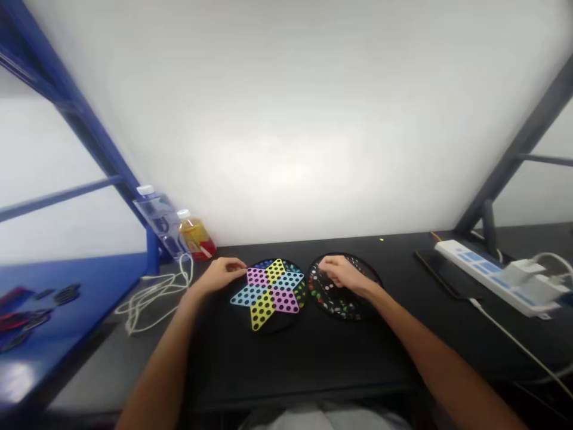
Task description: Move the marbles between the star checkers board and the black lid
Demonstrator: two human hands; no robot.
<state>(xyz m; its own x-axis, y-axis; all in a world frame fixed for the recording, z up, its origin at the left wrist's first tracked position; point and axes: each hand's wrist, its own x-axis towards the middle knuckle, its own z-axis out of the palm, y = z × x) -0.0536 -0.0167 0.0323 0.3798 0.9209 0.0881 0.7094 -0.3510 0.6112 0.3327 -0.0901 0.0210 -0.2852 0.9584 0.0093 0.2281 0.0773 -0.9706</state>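
1. Left hand (221, 275): reaches forward with fingers loosely curled, the tips at the upper left edge of a star-shaped Chinese checkers board (271, 292). Whether they pinch anything is too small to tell.
2. Right hand (342, 273): fingers bend down over a round black tray (333, 316), above small coloured marbles (329, 292) spread across it. I cannot tell whether it grasps one.
3. Board position: lies flat on a black table (304, 364), straight ahead of the person, just left of the tray. Its points are pink, yellow and blue, with rows of holes.
4. Surroundings: beyond the left hand stand a clear water bottle (156, 218) and a bottle of yellow drink (196, 237), near a loose white cable (152, 298). A white power strip (487, 275) sits far right.
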